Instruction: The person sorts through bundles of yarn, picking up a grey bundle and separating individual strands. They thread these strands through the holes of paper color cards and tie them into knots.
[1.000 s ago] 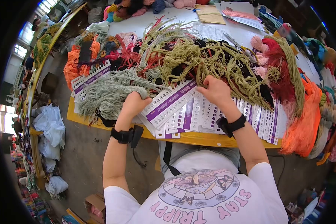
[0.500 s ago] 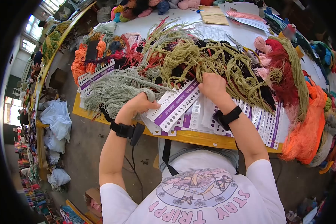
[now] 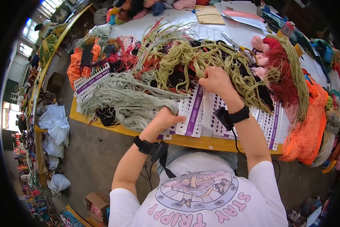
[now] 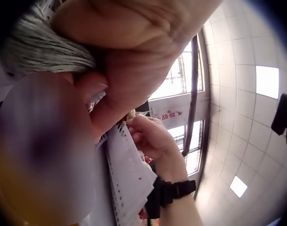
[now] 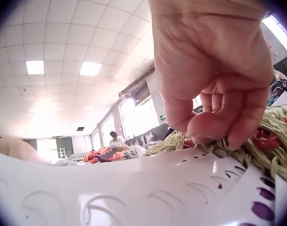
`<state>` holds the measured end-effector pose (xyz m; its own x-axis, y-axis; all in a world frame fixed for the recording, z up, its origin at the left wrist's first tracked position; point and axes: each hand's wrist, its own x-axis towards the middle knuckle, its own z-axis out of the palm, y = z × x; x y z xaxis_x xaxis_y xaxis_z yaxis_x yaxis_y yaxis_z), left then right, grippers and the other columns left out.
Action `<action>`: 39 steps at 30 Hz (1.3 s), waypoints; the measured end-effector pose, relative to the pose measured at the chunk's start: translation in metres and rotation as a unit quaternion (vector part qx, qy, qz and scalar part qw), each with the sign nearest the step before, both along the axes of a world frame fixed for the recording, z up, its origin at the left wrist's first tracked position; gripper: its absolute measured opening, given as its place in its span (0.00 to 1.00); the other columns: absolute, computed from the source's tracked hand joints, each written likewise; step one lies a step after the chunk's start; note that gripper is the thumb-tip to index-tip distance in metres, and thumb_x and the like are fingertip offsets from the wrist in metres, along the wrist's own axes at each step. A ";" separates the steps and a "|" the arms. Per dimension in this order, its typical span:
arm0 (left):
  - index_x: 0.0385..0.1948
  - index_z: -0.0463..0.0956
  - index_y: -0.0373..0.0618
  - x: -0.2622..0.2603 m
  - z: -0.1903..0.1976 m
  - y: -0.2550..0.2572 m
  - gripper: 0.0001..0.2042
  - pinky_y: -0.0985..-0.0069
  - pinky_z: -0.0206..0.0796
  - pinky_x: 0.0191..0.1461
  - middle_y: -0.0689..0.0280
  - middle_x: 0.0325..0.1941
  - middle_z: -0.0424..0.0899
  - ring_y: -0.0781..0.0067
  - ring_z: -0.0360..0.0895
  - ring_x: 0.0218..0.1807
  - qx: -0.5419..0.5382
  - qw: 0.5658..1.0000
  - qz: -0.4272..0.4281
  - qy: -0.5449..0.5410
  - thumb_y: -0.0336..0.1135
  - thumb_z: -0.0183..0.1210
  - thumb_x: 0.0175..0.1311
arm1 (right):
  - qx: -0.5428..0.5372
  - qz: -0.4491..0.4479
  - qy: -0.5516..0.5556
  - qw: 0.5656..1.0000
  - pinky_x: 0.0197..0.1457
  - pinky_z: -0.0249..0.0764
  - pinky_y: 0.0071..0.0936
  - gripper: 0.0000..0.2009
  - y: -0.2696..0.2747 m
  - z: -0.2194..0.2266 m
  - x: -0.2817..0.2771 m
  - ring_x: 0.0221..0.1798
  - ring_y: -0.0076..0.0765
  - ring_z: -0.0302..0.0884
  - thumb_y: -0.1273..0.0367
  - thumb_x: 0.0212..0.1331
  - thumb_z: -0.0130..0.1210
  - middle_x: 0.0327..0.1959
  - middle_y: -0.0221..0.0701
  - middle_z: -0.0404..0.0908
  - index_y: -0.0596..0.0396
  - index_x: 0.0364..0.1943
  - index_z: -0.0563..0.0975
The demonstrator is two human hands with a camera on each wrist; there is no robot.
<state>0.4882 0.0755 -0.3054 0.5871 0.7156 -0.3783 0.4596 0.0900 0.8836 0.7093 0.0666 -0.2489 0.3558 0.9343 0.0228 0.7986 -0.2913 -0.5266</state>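
Observation:
My left hand (image 3: 166, 118) grips one end of a thick pale grey-green thread skein (image 3: 139, 94), which spreads leftward over the table. In the left wrist view the grey-green strands (image 4: 49, 52) run into the curled fingers. My left thumb lies at the edge of a white hole-punched card (image 3: 194, 109) with a purple printed band. At the card's top end, my right hand (image 3: 218, 81) has its fingers curled among olive-green threads (image 3: 177, 56). The right wrist view shows the fingertips (image 5: 204, 127) pinched together at these threads, close over the card's edge.
More punched cards (image 3: 266, 123) lie along the yellow table edge (image 3: 211, 143). Scissors (image 3: 232, 41) and papers (image 3: 243, 15) lie farther back. Orange thread (image 3: 306, 117) hangs over the right corner, and red thread (image 3: 281, 72) lies beside it. Another punched card (image 3: 92, 81) lies left.
My left hand has moved right, drawing the grey-green skein end along. The purple-banded card has swung from slanted to nearly upright. My right hand has stayed near the card's top, among the olive threads.

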 end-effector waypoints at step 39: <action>0.44 0.71 0.38 0.022 0.219 0.072 0.17 0.81 0.68 0.34 0.68 0.32 0.75 0.81 0.71 0.27 0.088 0.960 -0.029 -0.265 0.41 0.52 0.60 | 0.169 -0.042 0.512 0.841 0.26 0.66 0.14 0.06 -0.073 0.017 -0.017 0.24 0.15 0.70 0.70 0.52 0.55 0.25 0.23 0.75 0.57 0.32 0.77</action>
<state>0.5105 0.1477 -0.0866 0.7042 0.7018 0.1075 -0.0587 -0.0934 0.9939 0.6925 -0.0067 -0.2316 0.4151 0.9066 -0.0758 -0.1388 -0.0193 -0.9901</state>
